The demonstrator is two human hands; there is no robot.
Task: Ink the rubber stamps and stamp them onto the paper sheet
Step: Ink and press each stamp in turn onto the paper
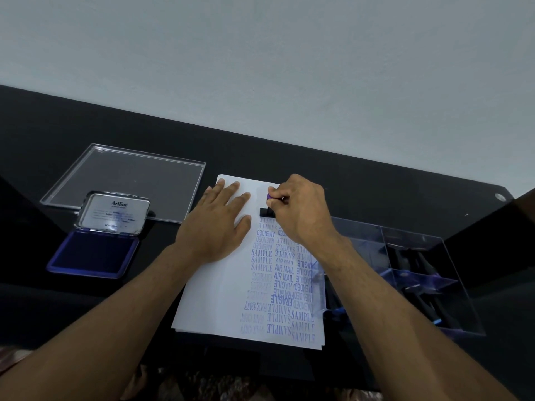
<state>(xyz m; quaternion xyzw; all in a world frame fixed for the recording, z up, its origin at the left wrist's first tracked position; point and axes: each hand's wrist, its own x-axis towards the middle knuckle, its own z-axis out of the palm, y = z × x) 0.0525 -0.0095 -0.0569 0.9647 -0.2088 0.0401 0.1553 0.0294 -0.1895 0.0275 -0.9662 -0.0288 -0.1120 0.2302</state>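
Rubber stamp (266, 211): black base on paper sheet (225, 285), handle mostly hidden under right hand (301, 212), which pinches it with curled fingers. Prints nearest that hand are partly covered and illegible. Left hand (217, 227): flat, fingers spread, pressing the sheet just left of the stamp. Ink pad (92, 253): lid raised, left of left hand.

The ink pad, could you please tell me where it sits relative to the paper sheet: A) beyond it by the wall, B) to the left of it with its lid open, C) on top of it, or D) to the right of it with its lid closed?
B: the ink pad lies left of the paper sheet, its lid raised and the blue pad exposed.
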